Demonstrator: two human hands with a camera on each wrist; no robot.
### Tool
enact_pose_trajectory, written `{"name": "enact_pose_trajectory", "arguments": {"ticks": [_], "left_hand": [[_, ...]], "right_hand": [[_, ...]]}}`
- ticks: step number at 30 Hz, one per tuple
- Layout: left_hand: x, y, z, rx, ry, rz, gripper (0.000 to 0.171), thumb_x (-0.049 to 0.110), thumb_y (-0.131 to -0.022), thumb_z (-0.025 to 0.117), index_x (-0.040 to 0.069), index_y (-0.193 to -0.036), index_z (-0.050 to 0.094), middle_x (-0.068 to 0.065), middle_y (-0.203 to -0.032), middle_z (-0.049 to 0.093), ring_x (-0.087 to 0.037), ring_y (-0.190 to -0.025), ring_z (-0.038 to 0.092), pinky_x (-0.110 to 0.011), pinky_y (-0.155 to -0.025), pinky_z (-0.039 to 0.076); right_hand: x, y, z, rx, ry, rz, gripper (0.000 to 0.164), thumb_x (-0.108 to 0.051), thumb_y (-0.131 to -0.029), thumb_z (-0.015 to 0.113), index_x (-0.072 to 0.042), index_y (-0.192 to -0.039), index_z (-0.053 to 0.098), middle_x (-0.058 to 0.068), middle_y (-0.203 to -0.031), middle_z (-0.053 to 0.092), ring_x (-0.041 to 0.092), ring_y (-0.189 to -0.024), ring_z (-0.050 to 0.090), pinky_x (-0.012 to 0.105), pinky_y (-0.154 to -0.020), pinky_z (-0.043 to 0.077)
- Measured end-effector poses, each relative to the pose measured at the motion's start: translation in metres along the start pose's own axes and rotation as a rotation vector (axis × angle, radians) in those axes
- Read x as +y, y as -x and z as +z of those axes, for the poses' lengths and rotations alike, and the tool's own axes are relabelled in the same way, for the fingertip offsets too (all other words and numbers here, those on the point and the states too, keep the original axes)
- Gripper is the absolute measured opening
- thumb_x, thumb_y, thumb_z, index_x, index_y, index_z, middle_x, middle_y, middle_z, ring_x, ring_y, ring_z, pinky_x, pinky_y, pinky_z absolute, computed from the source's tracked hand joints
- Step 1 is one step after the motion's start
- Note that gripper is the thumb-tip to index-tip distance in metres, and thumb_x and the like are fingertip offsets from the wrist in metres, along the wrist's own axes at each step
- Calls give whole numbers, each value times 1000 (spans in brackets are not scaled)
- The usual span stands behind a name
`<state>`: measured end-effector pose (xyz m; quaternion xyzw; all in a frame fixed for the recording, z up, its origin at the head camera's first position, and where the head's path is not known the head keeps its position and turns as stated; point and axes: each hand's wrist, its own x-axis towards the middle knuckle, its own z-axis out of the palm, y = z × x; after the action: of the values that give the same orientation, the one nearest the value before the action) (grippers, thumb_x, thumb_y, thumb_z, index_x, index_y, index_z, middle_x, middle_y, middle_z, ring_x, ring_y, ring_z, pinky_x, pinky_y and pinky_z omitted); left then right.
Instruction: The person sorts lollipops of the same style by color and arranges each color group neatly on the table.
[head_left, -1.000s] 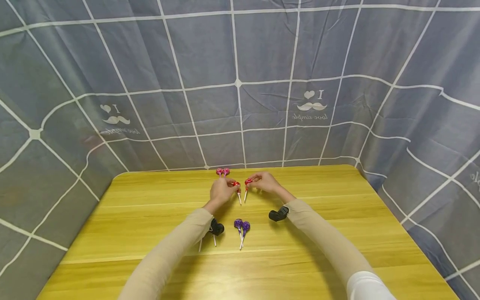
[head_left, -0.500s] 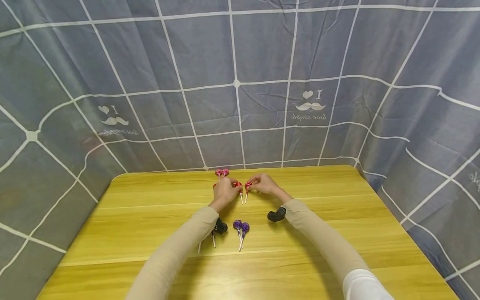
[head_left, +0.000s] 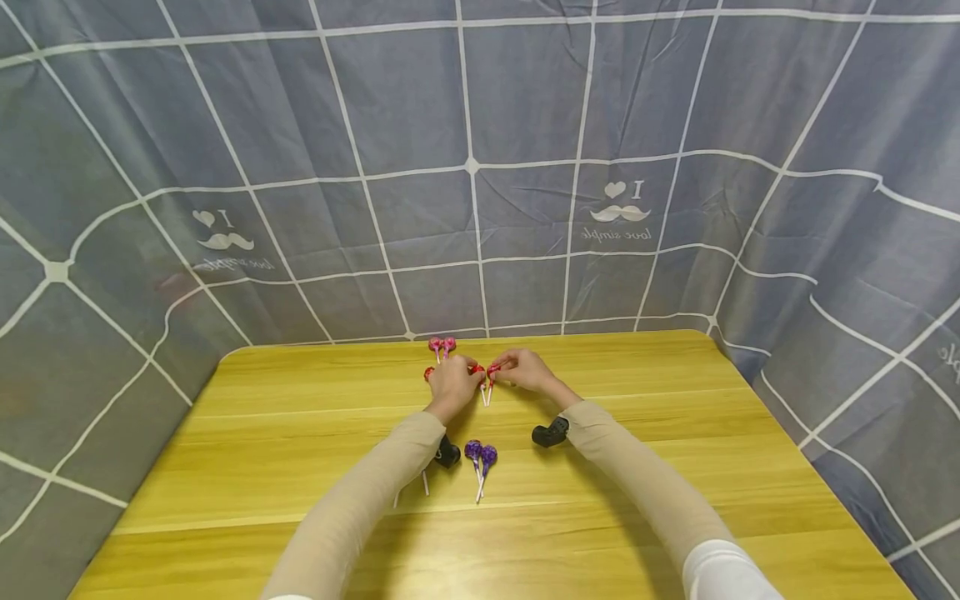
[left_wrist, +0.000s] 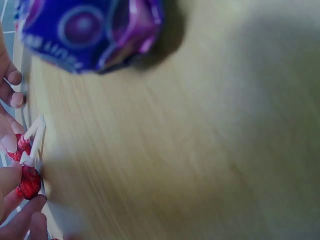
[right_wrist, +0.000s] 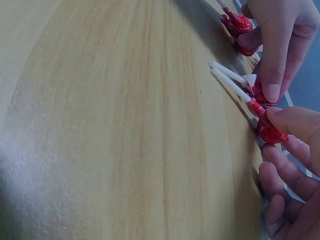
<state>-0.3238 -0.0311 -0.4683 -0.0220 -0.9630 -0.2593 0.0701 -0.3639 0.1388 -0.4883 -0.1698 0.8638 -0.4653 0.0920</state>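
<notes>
A small curtained-off booth around a table; whether it stands in a home, an office or a studio cannot be told. In the head view, grey-blue fabric (head_left: 525,92) with a white grid runs from eight o'clock through twelve to four, and its creases and soft folds show hanging cloth rather than tile. A white moustache print (head_left: 620,214) with mirror-reversed "love simple" lettering sits at two o'clock, another between nine and ten, much like a household shower curtain. The wood-grain tabletop (head_left: 585,533), rounded at its far corners, spreads around six o'clock, with a pale sheen of light there
</notes>
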Motion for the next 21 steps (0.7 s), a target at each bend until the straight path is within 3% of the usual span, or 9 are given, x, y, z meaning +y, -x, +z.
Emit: {"name": "enact_pose_trajectory", "arguments": {"ticks": [6,10,21], "left_hand": [[3,2,0,12,-21,-31,25,33,-86,72,18,-105,76,-3,-97,75,-16,-65,58,-28,-50,35],[3,3,1,16,-35,-38,26,34,-86,72,17,-104,76,-4,-95,75,-17,-66,59,-26,-49,35],[3,2,2,4,-69,-35,30,37,-86,71,16,-107,75,-6,-93,75,-16,-63,56,-27,-49,36]], "right_hand": [[-1,2,1,15,-11,-16,28,-17,-84,73,1,-105,69,13,-90,72,15,-71,65,25,-59,52],[-7,5,4,39,11,33,27,-9,-85,70,5,-109,67,20,-97,71,16,-76,65,22,-60,51],[-9,8,3,35,29,38,28,-9,-86,68,5,-110,66,20,-99,70,13,-75,62,19,-59,49]]}}
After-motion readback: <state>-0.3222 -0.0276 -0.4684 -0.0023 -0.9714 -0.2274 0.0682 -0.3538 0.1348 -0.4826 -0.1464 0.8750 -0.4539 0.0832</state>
